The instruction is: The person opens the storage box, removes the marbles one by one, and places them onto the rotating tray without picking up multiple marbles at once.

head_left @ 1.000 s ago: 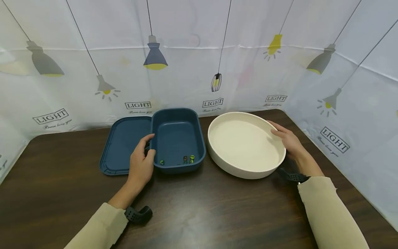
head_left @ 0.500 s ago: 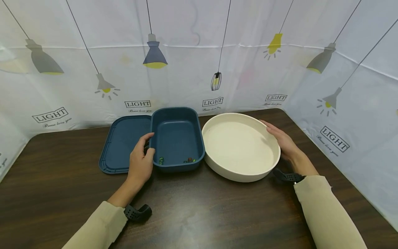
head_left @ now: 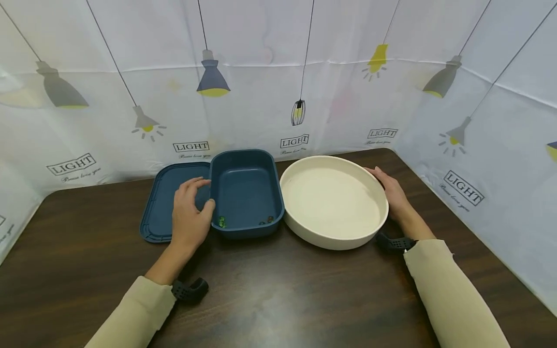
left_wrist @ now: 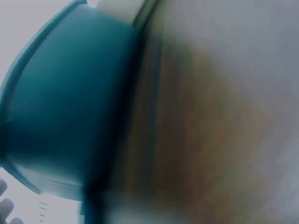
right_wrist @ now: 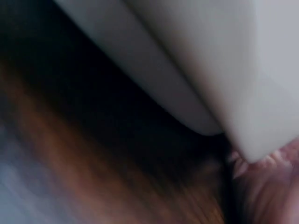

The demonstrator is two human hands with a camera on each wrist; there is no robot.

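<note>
A deep blue rectangular box (head_left: 245, 193) stands mid-table, with a green marble (head_left: 222, 222) at its near left corner and a brownish marble (head_left: 271, 219) near its front right. My left hand (head_left: 189, 217) is at the box's left side, thumb and fingers spread loosely by the rim; fingertips show beside the box wall (left_wrist: 65, 102) in the left wrist view. The round cream pan (head_left: 332, 198) sits against the box's right side. My right hand (head_left: 396, 195) rests along the pan's outer right wall, fingers extended; the pan hides part of them.
A flat blue lid (head_left: 158, 212) lies left of the box, partly behind my left hand. The dark wooden table (head_left: 270, 290) extends in front. A white curtain (head_left: 256, 111) printed with lamps hangs just behind the table's back edge and along the right.
The cream pan has slid left against the box, and my right fingers have shifted from over its rim to its outside. My left hand has loosened from the box rim. The marbles have rolled.
</note>
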